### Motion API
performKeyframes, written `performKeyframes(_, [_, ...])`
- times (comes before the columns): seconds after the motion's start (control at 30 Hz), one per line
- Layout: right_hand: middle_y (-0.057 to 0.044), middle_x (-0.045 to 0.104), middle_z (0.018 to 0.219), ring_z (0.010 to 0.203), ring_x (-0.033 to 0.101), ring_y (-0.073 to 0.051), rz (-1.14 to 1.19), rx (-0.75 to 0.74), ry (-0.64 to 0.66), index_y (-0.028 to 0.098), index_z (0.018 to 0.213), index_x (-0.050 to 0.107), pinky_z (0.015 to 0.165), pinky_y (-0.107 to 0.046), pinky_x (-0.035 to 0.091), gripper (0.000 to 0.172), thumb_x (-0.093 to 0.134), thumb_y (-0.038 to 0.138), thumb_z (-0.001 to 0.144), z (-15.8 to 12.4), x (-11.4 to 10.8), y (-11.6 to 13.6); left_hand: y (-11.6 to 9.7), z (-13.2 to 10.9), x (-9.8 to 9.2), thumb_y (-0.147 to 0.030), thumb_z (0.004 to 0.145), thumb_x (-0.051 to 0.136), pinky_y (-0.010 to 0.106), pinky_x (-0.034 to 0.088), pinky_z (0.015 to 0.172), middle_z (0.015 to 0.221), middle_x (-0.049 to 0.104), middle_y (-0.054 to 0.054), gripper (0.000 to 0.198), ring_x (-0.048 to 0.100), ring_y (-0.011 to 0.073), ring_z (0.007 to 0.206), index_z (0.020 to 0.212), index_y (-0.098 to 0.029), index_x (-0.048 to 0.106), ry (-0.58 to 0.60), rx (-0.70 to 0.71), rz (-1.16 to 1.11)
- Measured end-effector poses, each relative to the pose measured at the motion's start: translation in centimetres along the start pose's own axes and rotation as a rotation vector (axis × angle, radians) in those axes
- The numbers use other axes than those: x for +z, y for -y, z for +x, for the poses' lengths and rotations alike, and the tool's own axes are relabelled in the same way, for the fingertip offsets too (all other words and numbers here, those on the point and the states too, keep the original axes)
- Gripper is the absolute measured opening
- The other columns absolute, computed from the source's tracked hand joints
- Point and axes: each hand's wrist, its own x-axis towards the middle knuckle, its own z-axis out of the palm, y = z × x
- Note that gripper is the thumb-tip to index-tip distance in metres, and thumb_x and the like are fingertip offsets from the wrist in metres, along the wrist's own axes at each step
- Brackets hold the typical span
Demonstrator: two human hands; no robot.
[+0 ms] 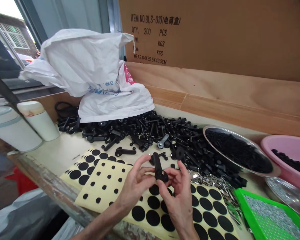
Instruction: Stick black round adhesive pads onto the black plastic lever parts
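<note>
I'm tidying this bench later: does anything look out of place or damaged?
Yes: one grey part lies among the heaped black parts, standing out by colour; the table edge, lower left, looks worn and chipped.

The right hand partly hides the black part near its lower end.

Two bare human hands with slim fingers, bare at the wrists too.
The left hand narrows to a slender wrist and runs into a lean left forearm, bare down to where the lower edge of the view cuts it off. The right hand, equally bare, has a small round spot on the skin near the wrist; the nails are too small to make out clearly.
</note>
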Motion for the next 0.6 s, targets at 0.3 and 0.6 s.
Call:
performKeyframes(0.3, [-0.005,0.062,0.110,0.086,0.062,-0.016,-0.015,-0.047,0.151,0.030,0.138,0.033,0.073,-0.030,0.052,0.061,0.061,0.021,0.084,-0.9,-0.3,-0.6,0.5,0.6,-1.4,-0.027,0.086,0.064,0.018,0.048,0.049,0.080,0.068,0.008,0.017,0.062,0.0108,0.058,0.089,-0.010,0.065,-0.004,-0.396,-0.443])
performKeyframes(0.6, [0.004,0.043,0.058,0.056,0.035,-0.009,0.349,0.580,0.168,0.018,0.069,0.059,0.052,-0.021,0.032,0.029,0.067,0.044,0.081,-0.4,-0.7,0.3,0.9,0.8,-1.3,-0.026,0.083,0.067,0.026,0.053,0.064,0.088,0.070,0.012,0.017,0.065,0.0154,0.069,0.085,-0.009,0.066,-0.171,-0.325,-0.343])
